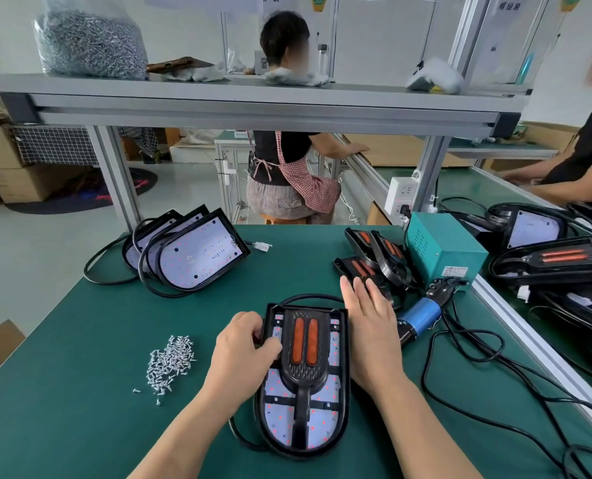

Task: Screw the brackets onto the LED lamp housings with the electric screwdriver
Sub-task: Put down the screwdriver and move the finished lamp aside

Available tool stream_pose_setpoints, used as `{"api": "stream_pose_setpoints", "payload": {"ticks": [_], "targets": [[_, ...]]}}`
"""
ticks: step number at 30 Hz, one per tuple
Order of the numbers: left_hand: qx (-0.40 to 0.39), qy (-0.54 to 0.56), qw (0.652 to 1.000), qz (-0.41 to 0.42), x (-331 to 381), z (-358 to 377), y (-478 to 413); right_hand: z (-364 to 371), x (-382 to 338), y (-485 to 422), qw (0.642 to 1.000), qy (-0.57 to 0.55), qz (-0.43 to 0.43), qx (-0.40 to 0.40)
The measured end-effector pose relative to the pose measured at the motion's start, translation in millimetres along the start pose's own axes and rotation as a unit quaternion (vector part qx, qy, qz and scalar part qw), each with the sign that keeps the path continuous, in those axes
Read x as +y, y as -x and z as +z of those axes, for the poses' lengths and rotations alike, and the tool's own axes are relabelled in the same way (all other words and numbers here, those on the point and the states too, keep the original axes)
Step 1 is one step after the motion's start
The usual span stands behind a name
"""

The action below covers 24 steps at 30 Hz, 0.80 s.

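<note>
- Head view: the lamp housing (304, 423) lies between the two hands. Its long axis runs straight away from the person, and the bracket (303, 344) is laid along its middle.
- On its upper left rim sits the left hand (242, 347), fingers curled over the edge and steadying it; whether it also pinches a screw I cannot tell.
- Just beside the right rim, the right hand (370, 323) is flat with fingers straight, holding nothing.
- Just right of that hand lies the electric screwdriver (422, 314), slanting up and away to the right, its near end hidden behind the hand. The right hand is clearly nearer it.
- Near the left hand, on its left, lie loose screws (170, 364).
</note>
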<state>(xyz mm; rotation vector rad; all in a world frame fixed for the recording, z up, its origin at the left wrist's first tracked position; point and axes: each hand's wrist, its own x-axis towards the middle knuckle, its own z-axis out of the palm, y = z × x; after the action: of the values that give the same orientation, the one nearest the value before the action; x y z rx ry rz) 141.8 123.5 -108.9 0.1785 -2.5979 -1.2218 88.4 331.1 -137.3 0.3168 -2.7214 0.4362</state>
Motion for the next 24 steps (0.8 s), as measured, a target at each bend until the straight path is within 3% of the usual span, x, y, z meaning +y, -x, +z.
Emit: {"api": "stream_pose_setpoints", "payload": {"ticks": [3,6,7,9,10,12,14,19,24], "targets": [[-0.002,0.036,0.998,0.048,3,-4,4,0,2,2,0.996,0.048,-0.018,-0.070],[0.014,0.073,0.995,0.071,8,-5,8,0,4,1,0.995,0.074,-0.021,-0.062],[0.035,0.077,0.994,0.069,8,-5,8,0,5,0,0.997,0.059,-0.030,-0.050],[0.086,0.076,0.993,0.043,8,-4,6,-3,4,2,0.993,-0.111,-0.027,-0.014],[0.107,0.070,0.992,0.022,8,-4,4,-5,3,3,0.972,-0.236,-0.014,-0.005],[0.132,0.065,0.989,-0.022,5,-2,0,-10,-1,6,0.896,-0.443,0.014,-0.028],[0.141,0.079,0.985,-0.054,1,0,-5,-12,-5,6,0.837,-0.538,0.031,-0.094],[0.143,0.186,0.965,-0.114,-12,10,-9,-13,-9,1,0.796,-0.573,0.063,-0.183],[0.054,0.369,0.916,-0.145,-25,13,-8,-14,-16,1,0.766,-0.616,0.102,-0.151]]}}
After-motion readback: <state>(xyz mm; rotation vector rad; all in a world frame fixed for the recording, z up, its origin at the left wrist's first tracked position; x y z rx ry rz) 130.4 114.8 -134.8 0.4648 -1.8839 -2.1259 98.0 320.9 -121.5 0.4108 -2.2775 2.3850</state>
